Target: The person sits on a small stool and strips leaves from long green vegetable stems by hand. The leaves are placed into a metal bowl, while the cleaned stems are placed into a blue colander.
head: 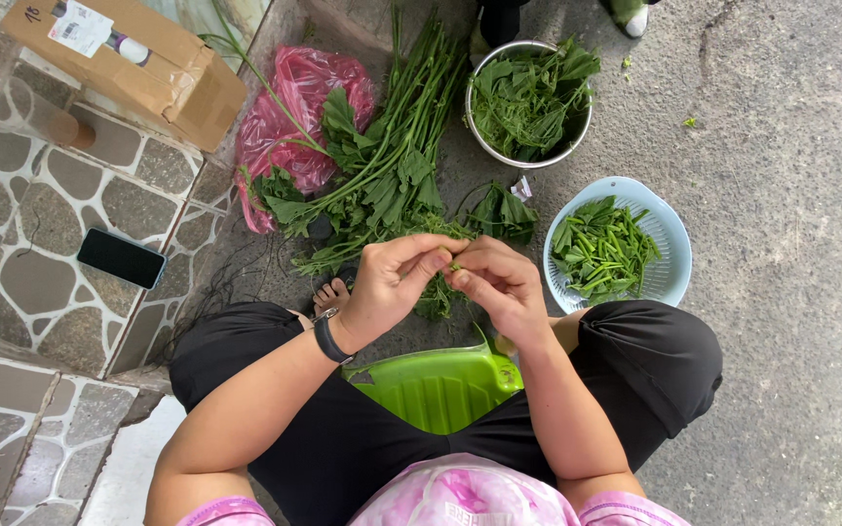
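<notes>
My left hand (394,282) and my right hand (497,282) meet above my knees, and their fingertips pinch a small green stem piece (454,264) between them. Just beyond them lies a pile of long-stemmed leafy greens (382,166) on the concrete. To the right of my right hand stands a light blue colander (672,255) with cut green pieces in it. A metal bowl (577,144) farther off holds more leaves. Under my forearms, between my legs, sits a green plastic stool (440,385).
A red plastic bag (294,107) lies under the greens at the left. On the stone-tiled step at the left are a black phone (121,257) and a cardboard box (138,60). Someone's foot (628,14) shows at the top edge.
</notes>
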